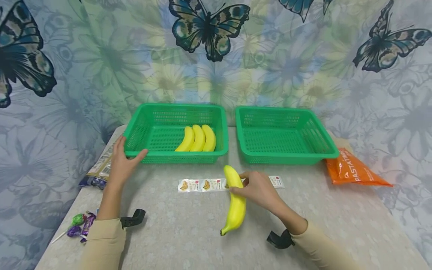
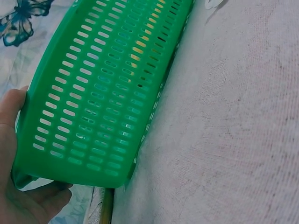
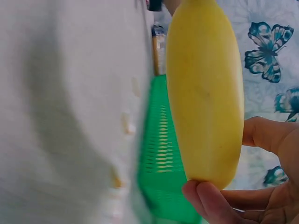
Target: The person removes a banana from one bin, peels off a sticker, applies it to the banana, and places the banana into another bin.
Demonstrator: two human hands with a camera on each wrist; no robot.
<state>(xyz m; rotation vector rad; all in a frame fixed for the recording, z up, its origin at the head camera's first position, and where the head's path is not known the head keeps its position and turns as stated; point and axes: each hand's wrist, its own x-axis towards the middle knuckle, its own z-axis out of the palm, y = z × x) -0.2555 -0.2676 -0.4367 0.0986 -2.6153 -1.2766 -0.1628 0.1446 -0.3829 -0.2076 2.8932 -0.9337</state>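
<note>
My right hand (image 1: 258, 189) pinches a yellow banana (image 1: 237, 206) between thumb and fingers, holding it over the front of the table with its stem toward me. The right wrist view shows the fingertips (image 3: 210, 200) at one end of this banana. At the front left corner of the left green basket (image 1: 182, 154), my left hand (image 1: 123, 165) grips the rim, thumb along the front and fingers at the side. Three bananas (image 1: 198, 138) lie side by side in that basket. Behind the held banana runs a strip of banana-picture stickers (image 1: 194, 185), partly hidden by it and the hand.
A second green basket (image 1: 293, 155) stands to the right, with an orange bag (image 1: 354, 172) beside it. Left of the first basket lies a dark-bottomed bag (image 1: 98, 174). Wrapped candies (image 1: 87, 225) and a lollipop (image 1: 78, 219) lie near my left sleeve. A butterfly-print cloth (image 1: 216, 82) hangs behind.
</note>
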